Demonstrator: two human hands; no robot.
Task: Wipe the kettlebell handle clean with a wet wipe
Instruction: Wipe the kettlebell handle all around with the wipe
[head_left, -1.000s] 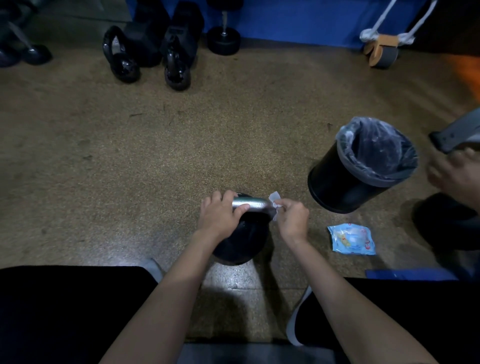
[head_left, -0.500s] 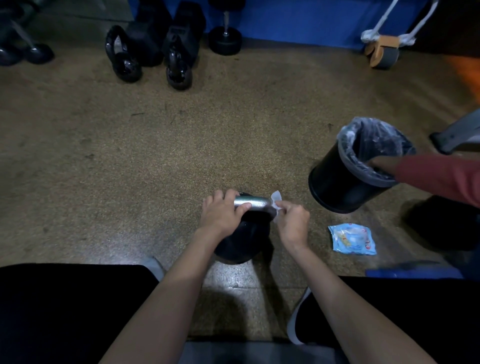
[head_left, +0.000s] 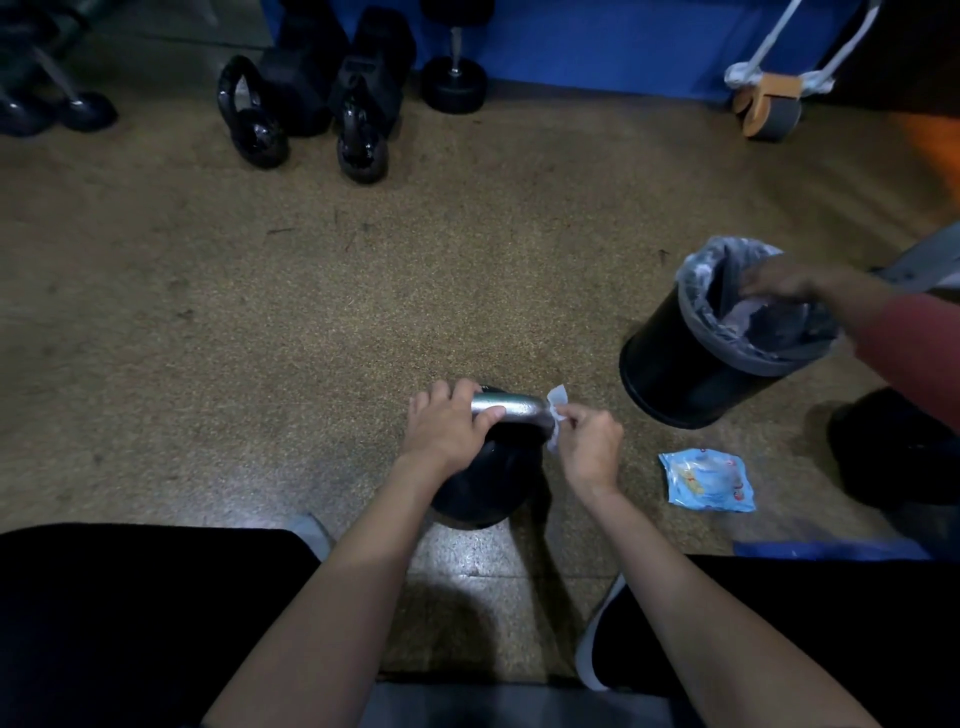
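Kettlebell (head_left: 480, 480) stands on the floor between my forearms. My left hand (head_left: 445, 431) is closed around the left end of its silver handle (head_left: 511, 407); my right hand (head_left: 592, 447) pinches a wet wipe (head_left: 557, 421) against the handle's right end. Right of that hand lies a wipe packet (head_left: 707, 479).

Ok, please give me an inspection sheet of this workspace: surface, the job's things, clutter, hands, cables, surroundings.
Surface: speckled brown gym floor, glossy near the person.
Job's things: black kettlebell upright on the floor; its silver handle; white wet wipe at the handle's right end.
Clutter: blue wipes packet on the floor; black bin with grey liner.
Hands: left hand grips the handle's left end; right hand pinches the wipe.
Cables: nothing seen.
Surroundings: another person's hand over the bin; kettlebells and dumbbells by the blue wall; ab roller.
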